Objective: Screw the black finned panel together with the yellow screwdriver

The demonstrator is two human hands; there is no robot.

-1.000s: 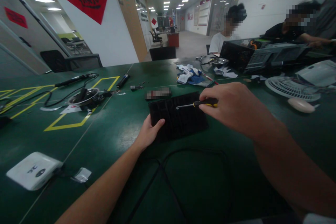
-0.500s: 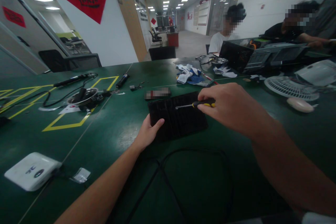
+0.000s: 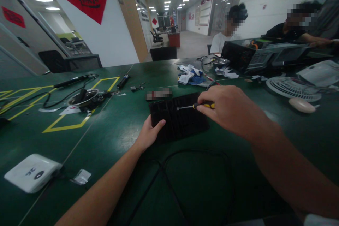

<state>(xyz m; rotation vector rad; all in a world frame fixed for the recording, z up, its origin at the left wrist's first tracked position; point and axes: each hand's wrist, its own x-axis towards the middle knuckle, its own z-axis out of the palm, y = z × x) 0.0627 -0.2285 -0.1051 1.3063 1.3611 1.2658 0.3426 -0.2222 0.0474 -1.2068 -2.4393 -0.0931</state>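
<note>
A flat black rectangular case with ridges and compartments (image 3: 182, 123) lies tilted on the green table in front of me. My left hand (image 3: 150, 132) grips its left edge, thumb on top and the other fingers hidden beneath. Over the case, my right hand (image 3: 225, 107) is closed round the black and yellow handle of a screwdriver (image 3: 197, 106). The metal shaft points left, and its tip is above or touching the upper middle of the case; I cannot tell which. Just beyond the case sits a small dark box with a blurred label (image 3: 159, 94).
A black cable (image 3: 164, 169) loops in front of me. At left are a white device (image 3: 33, 173) and a metal bowl (image 3: 83, 97). Gloves (image 3: 192, 75), a white fan grille (image 3: 292, 88) and a computer case (image 3: 261, 58) stand at right, near two people.
My right hand and the screwdriver handle have shifted very slightly left. The left hand and the black case stay put.
</note>
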